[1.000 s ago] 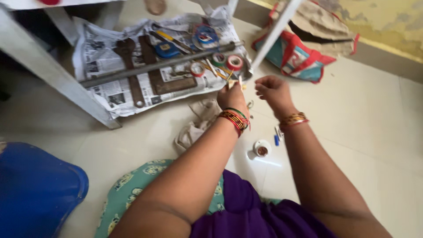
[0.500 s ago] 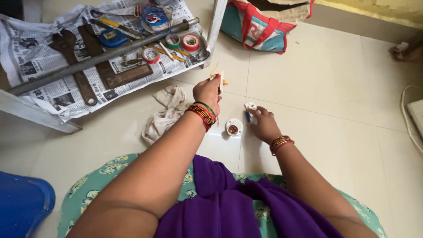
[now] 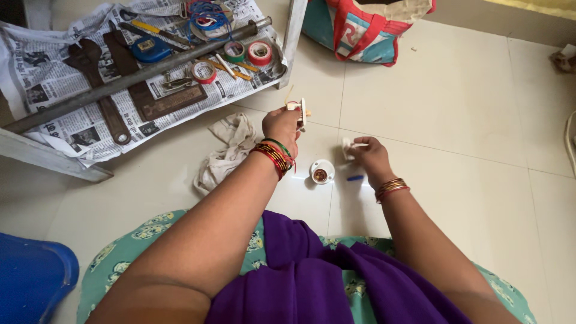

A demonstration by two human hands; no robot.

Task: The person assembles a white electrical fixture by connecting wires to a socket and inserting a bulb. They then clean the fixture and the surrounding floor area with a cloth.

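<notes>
While sitting on the tiled floor (image 3: pixel 456 108), the person is lifting the left hand (image 3: pixel 281 126), its fingers clenched around a small white electrical fitting (image 3: pixel 298 111) with a thin wire poking up from it. At about three o'clock from that hand, the right hand (image 3: pixel 371 157) is reaching down to the floor, its fingers pinching a small white piece (image 3: pixel 347 147); what exactly it is cannot be told. Between the two hands, at roughly six o'clock from the fitting, a round white holder base (image 3: pixel 321 172) is lying loose on the tiles, with a small blue object (image 3: pixel 355 177) just beside it. By my judgement the fitting is sitting in separate parts, so the work looks midway, with joining left to do. At ten o'clock, wrenches, tape rolls and coiled wire are resting on a newspaper (image 3: pixel 54 84), and a crumpled rag (image 3: pixel 225 153) is lying near the left wrist.
</notes>
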